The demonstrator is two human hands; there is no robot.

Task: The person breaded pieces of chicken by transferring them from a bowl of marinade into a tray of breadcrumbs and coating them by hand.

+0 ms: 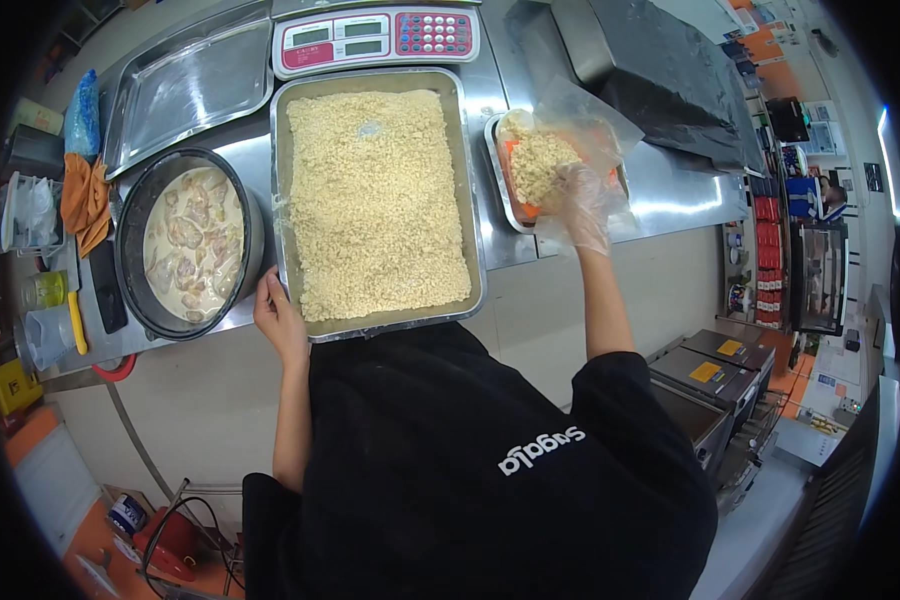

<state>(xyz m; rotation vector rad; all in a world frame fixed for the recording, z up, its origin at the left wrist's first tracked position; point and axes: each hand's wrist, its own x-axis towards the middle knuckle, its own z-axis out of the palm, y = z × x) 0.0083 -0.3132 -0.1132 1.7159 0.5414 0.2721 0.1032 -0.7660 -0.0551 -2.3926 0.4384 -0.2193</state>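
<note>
A large metal tray (475,289) lies in front of me, spread with pale, coarse crumbs (375,202). My left hand (280,319) is bare and holds the tray by its near left corner. On the right, my right hand (581,206) wears a clear plastic glove and reaches into a small metal tray (497,184). More pale crumbs (544,161) lie there over something orange, with a clear plastic sheet or bag (589,112) around them. My right fingertips are partly hidden at the crumbs, so their grip is unclear.
A black-rimmed tub (259,240) with raw meat pieces in milky liquid stands left of the large tray. Behind are a digital scale (379,41) and a shallow metal tray (195,82). A yellow-handled knife (77,322) lies far left. A black-covered box-like object (660,82) stands back right.
</note>
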